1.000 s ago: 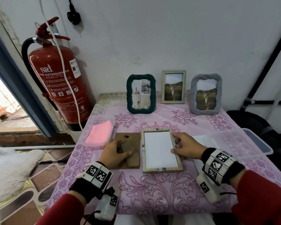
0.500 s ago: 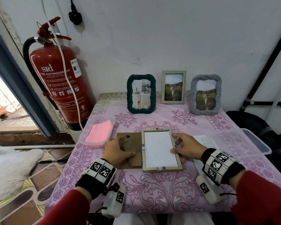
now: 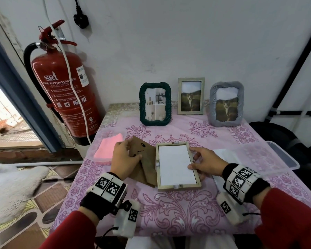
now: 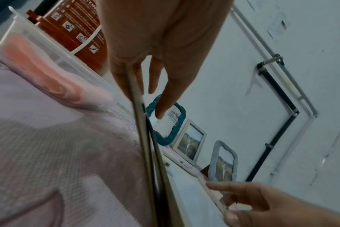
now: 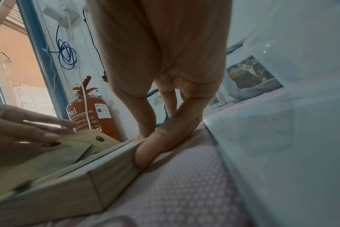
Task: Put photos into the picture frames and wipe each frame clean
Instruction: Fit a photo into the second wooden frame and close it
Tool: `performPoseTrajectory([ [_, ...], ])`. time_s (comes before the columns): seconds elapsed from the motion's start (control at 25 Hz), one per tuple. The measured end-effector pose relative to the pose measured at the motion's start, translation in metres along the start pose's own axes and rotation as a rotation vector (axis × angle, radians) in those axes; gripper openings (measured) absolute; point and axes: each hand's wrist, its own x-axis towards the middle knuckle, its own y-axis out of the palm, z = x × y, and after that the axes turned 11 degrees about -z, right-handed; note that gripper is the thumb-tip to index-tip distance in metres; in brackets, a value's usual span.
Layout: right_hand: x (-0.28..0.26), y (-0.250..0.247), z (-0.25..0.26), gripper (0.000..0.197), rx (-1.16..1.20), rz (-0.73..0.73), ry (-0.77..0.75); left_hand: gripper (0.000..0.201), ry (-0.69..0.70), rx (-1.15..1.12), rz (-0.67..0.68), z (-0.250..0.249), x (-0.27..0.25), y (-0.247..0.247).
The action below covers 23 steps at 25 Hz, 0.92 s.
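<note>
As left hand [image 3: 123, 159] grips backboard [image 3: 147, 159] — frame [image 3: 178, 186] flat.

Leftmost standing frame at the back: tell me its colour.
The leftmost standing frame is dark green, a twisted rope pattern; clearest in the head view.

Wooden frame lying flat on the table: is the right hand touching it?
Touching. The right wrist view shows fingers of the right hand pressed against the wooden frame, on its side edge.

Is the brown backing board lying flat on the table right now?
No, the left hand holds the backing board tilted up off the tablecloth, beside the wooden frame.
</note>
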Motion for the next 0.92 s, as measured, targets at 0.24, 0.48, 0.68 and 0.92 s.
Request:
performPoseTrajectory([
  [0.24, -0.001, 0.001, 0.000, 0.074, 0.068, 0.024, 0.060, 0.043, -0.088, -0.205, 0.001, -0.002, 0.002, -0.001],
  [0.48, -0.001, -0.001, 0.000, 0.076, 0.112, 0.052, 0.108, 0.041, -0.095, -0.290, 0.015, -0.006, 0.007, -0.009],
  [0.68, 0.000, 0.000, -0.003, 0.076, 0.107, 0.048, 0.103, 0.044, -0.109, -0.402, -0.038, -0.010, 0.009, -0.013],
  [0.92, 0.005, 0.002, -0.008, 0.078, 0.078, 0.029, 0.086, 0.044, -0.186, -0.535, 0.040, -0.014, 0.003, -0.001],
])
